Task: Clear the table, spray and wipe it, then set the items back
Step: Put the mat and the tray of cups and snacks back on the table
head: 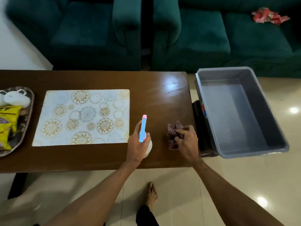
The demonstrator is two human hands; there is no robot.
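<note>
Gripping the spray bottle [143,128], the left hand [137,144] – right hand [187,141] pinches the checked cloth [175,128]; placemat [83,118] just beside, grey tub [267,111] off the table [162,95].

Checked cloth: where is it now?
In the head view, the checked cloth lies at the table's right end, gripped by the right hand, beside the spray bottle.

Single head cam, wide-angle, facing fwd and down, close over table [162,98] near edge; arms' length

A white, blue-headed spray bottle [143,128] is being held upright by the left grip [137,142] over the table [162,98]'s right end; 1 checked cloth [175,127] (crumpled) is lying beside it under the right grip [187,141].
</note>
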